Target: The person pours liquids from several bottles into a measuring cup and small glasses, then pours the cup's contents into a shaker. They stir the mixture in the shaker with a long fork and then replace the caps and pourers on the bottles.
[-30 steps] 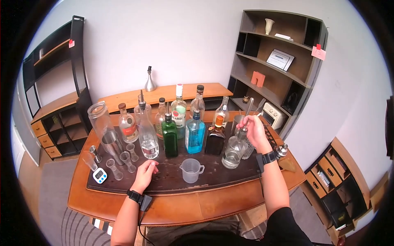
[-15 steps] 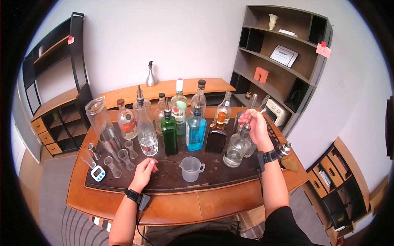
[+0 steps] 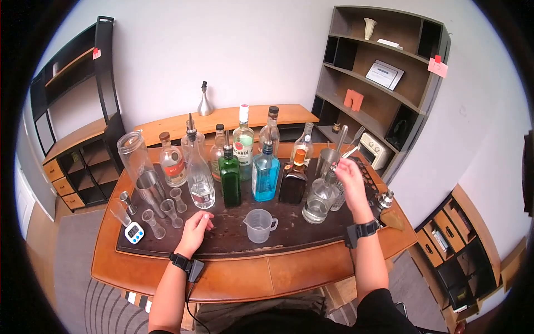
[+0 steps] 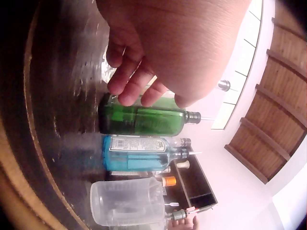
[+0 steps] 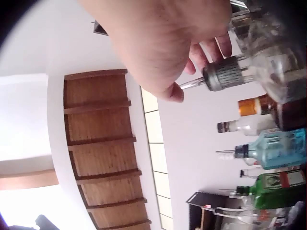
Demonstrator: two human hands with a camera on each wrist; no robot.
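Observation:
On the right of the desk stands a clear glass bottle (image 3: 318,207) with liquid in its lower part. A metal pour spout with a ribbed dark collar (image 5: 223,74) is fitted in its neck. My right hand (image 3: 351,181) is at this spout, thumb by its tip and loosely bent fingers behind the collar. My left hand (image 3: 194,229) rests near the desk's front, fingers loosely curled around nothing. Right of it stands a clear plastic measuring jug (image 3: 258,227) with a handle. The left wrist view shows a green bottle (image 4: 144,120) and a blue bottle (image 4: 136,154) beyond that hand.
A dark brown bottle (image 3: 292,186) and several other bottles stand in rows behind the jug. On the left are small glasses (image 3: 153,224), a metal jigger (image 3: 128,203), a white timer (image 3: 134,232) and a tall shaker (image 3: 149,189). A metal-topped item (image 3: 385,199) stands far right.
My right hand has shifted from over the pour spout slightly right and down, its fingers loosening. The left hand stays in place. The head view has tilted slightly.

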